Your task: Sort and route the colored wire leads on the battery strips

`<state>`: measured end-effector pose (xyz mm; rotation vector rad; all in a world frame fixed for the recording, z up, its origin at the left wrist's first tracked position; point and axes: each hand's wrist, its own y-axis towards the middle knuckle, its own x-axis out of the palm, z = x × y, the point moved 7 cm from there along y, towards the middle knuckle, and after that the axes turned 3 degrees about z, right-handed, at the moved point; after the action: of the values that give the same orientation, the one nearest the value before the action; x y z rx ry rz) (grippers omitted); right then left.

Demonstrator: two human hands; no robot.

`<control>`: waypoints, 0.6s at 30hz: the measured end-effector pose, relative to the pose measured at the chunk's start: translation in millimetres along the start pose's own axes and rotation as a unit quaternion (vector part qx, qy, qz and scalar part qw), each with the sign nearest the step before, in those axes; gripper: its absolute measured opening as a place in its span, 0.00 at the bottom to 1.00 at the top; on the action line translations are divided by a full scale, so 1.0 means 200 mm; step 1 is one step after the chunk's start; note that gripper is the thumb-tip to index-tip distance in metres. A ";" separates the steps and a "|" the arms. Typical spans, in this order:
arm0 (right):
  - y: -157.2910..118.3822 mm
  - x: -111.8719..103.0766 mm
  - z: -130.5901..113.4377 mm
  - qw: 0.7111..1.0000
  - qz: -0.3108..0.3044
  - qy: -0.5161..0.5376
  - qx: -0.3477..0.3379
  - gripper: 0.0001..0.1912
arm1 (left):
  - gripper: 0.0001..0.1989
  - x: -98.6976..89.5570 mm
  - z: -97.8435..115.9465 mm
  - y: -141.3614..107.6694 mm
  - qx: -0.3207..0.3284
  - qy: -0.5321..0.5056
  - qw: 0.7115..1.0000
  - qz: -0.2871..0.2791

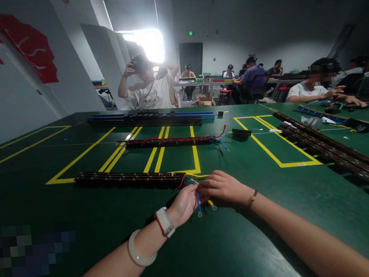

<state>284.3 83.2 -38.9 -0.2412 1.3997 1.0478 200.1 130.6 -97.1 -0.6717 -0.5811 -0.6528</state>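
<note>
My left hand and my right hand meet at the right end of a long black strip lined with thin wires. Both are closed, fingertips pinched around the wires that come out of that end. Below the fingers hang a blue wire and a yellow wire, each tipped with a metal ring terminal. A red wire loops close to the strip's end. My fingers cover the spot where the wires come together, so which hand grips which wire is not plain.
Beyond lies a second wired strip with loose red and blue ends, and a small black piece beside it. Blue and black rails lie at the far edge. More long strips run along the right. Co-workers sit across the green table.
</note>
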 end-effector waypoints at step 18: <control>0.66 0.10 0.12 0.977 0.040 0.040 0.206 0.10 | 0.11 0.04 0.02 -0.01 0.062 0.014 0.998 -0.008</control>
<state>203.2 182.3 6.3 0.0791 1.6746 0.7952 202.0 129.4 -87.5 -0.5423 -0.5964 -0.6348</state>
